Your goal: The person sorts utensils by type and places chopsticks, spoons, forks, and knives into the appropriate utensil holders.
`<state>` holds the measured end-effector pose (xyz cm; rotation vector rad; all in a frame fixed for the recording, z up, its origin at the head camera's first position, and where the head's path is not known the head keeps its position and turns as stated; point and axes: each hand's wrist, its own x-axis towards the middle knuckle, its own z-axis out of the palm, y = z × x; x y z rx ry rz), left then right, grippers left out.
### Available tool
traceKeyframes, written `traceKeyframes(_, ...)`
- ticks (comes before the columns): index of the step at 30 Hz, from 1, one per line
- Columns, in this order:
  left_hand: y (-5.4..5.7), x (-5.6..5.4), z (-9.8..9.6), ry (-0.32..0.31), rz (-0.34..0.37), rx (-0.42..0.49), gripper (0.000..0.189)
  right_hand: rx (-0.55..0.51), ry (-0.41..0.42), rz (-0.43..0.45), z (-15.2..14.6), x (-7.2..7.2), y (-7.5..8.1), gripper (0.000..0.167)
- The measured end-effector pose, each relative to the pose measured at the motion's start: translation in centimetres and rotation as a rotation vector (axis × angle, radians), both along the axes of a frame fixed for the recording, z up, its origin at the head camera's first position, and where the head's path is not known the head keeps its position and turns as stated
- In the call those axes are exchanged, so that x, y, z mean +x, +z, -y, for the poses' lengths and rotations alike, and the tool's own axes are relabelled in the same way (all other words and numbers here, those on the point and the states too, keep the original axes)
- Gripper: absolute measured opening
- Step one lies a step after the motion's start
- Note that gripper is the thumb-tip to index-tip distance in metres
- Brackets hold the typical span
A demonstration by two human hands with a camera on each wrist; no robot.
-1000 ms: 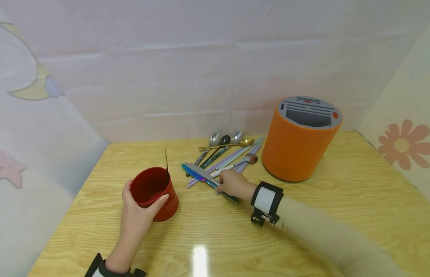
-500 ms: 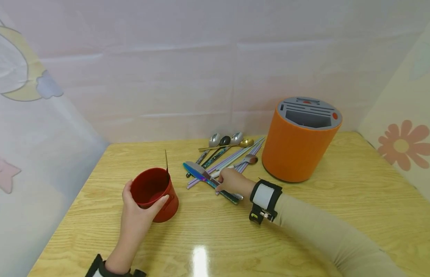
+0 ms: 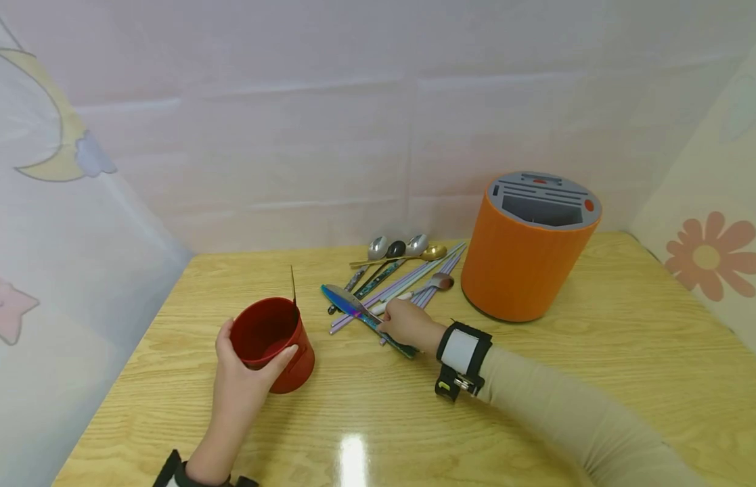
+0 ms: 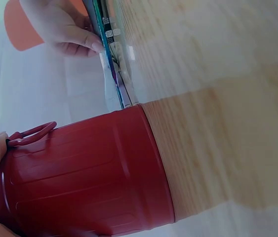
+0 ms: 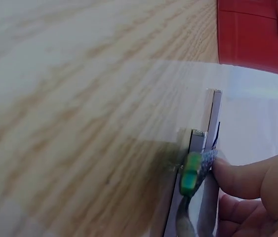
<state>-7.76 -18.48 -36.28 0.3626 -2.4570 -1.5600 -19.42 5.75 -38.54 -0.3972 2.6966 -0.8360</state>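
My left hand (image 3: 243,379) grips a small red metal bucket (image 3: 298,358) by its rim, thumb on the near side, fingers round the far left. A thin dark upright piece (image 3: 294,287) sticks up from the bucket; its lower end is hidden. My right hand (image 3: 411,325) pinches the handle end of a table knife (image 3: 344,302) with a blue iridescent blade. A silver-bladed knife (image 3: 353,297) lies alongside it, partly hidden by the hand. In the right wrist view, thumb and fingers (image 5: 242,180) close on a patterned handle (image 5: 198,170) with a green end.
Several spoons (image 3: 417,243) and pastel chopsticks (image 3: 423,268) lie in a pile behind the knives. A silver-headed spoon (image 3: 441,281) with a white handle lies beside my right hand. An orange knife block (image 3: 512,277) with a slotted grey top stands back right, near the wall.
My right hand has shifted slightly left, and the knives' handle ends have moved a little under it. My left hand and the bucket stay in place.
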Motion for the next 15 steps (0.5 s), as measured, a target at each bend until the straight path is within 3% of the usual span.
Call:
traceKeyframes(8,-0.1,0.0,-0.1,0.001,0.011,-0.008,0.111,0.018,-0.011,-0.026,-0.4,0.0,0.1,0.046)
traceKeyframes(15,0.1,0.0,-0.2,0.002,0.012,-0.001,0.112,-0.089,0.002,-0.033,-1.3,0.1,0.9,0.030)
